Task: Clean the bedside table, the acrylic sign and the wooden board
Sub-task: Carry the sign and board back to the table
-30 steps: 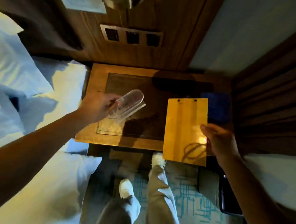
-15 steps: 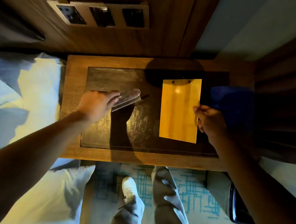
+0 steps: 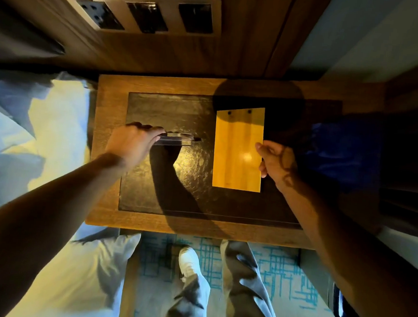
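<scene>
The bedside table (image 3: 105,215) is wooden with a dark textured inset top. My left hand (image 3: 130,143) grips the clear acrylic sign (image 3: 177,140), held edge-up over the middle of the inset. The yellow wooden board (image 3: 236,145), with two dark holes near its far end, lies flat on the right half of the inset. My right hand (image 3: 274,160) rests on the board's right edge, fingers curled around it.
A blue cloth (image 3: 339,147) lies in shadow at the table's right side. White bedding (image 3: 44,127) borders the left. A wall panel with sockets (image 3: 148,15) sits behind. My legs and white shoe (image 3: 189,261) stand on patterned carpet in front.
The wooden board went from held over the table's front edge to lying flat on the inset. The acrylic sign turned from tilted to edge-up. The view shifted closer over the table.
</scene>
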Motion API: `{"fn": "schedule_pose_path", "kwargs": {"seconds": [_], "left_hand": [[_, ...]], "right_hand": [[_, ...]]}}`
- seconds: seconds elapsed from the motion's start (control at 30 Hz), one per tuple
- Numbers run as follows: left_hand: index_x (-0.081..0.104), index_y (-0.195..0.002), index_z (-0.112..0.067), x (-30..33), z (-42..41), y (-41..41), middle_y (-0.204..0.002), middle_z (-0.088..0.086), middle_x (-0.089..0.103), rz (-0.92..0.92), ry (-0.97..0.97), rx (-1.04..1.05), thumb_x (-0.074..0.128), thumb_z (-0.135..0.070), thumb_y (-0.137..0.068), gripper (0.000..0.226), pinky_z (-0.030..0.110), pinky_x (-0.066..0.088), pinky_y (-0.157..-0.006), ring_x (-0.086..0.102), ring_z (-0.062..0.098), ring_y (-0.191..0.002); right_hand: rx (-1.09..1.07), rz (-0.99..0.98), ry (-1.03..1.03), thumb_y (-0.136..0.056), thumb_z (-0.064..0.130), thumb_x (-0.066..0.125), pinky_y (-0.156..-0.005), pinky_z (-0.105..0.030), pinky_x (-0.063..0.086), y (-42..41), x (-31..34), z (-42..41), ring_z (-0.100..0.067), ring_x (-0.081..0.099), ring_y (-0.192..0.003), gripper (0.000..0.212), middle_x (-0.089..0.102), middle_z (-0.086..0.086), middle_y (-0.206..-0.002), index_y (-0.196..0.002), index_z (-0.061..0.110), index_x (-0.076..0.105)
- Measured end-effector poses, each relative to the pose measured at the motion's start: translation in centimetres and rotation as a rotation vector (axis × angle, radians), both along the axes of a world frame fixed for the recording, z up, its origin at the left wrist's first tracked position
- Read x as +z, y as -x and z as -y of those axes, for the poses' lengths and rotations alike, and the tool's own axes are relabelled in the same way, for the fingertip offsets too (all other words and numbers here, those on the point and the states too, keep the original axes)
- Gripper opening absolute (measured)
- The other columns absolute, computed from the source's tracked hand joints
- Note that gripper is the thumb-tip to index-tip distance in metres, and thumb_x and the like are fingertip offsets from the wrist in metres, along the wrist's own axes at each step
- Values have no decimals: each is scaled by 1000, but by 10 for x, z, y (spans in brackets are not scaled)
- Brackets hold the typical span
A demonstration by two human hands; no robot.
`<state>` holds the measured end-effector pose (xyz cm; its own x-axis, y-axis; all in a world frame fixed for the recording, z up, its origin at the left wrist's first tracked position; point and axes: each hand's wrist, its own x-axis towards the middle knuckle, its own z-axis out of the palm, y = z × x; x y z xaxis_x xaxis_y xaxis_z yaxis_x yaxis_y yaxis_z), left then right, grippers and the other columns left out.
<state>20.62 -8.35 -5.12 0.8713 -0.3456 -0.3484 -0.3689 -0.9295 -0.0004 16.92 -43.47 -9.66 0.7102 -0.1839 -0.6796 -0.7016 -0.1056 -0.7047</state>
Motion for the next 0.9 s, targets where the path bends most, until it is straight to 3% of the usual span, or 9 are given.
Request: {"fn": "schedule_pose_path", "kwargs": {"seconds": [0.1,0.17,0.23,0.4,0.57,0.7,0.8,0.9], "left_hand": [[60,-136,-23,-1,1,-1,-66,5,64,3,-2,-1,44,-34,-103,39,33,55,-53,56,19,-50],[63,-133,-22,-2,0,-2,-90,9,71,16,-7,-26,47,-34,-102,37,37,59,-59,67,24,-67],[67,-127,-18,-2,1,-3,-117,13,66,27,-28,-60,54,-33,-99,34,41,61,-63,70,29,-84],[69,-124,-16,0,9,-3,-120,12,63,42,-53,-37,58,-32,-99,32,36,59,-61,68,28,-84],[64,-130,-18,5,11,-5,-124,9,62,22,-52,-42,56,-35,-99,36,35,61,-67,69,25,-92],[61,-131,-16,11,11,-3,-133,10,57,3,-10,-57,61,-32,-96,38,36,61,-70,68,25,-96],[67,-113,-12,33,17,-4,-124,12,61,66,97,-57,67,-31,-92,29,35,60,-59,69,25,-85],[67,-95,-14,64,34,2,-96,7,64,123,162,-90,51,-45,-98,35,33,56,-54,63,19,-69]], "right_hand": [[87,-29,123,-100,26,62,-36,-20,45,-5,-7,-1,-2,53,-34,37,61,-7,-66,-129,4,61],[148,-22,250,-97,33,65,-46,-27,53,-8,-13,-1,-11,61,-47,35,67,-9,-76,-120,7,65],[199,-1,379,-92,40,68,-63,-45,62,-9,-19,0,-26,69,-66,34,73,-12,-86,-108,11,70],[171,-62,362,-86,38,76,-65,-59,61,-11,-30,5,-37,73,-75,22,73,-19,-88,-89,23,61],[243,-79,402,-83,45,77,-77,-54,61,-12,-39,11,-35,72,-87,26,75,-16,-95,-92,24,65],[376,-129,463,-87,46,72,-82,-50,61,-16,-19,12,-35,71,-95,35,74,-16,-104,-107,18,69],[544,9,689,-97,41,61,-80,-36,53,-19,30,8,-29,68,-102,32,71,-11,-113,-116,15,68],[728,285,721,-101,36,54,-72,-35,51,-25,89,6,-21,62,-84,27,65,-6,-94,-94,14,68]]}}
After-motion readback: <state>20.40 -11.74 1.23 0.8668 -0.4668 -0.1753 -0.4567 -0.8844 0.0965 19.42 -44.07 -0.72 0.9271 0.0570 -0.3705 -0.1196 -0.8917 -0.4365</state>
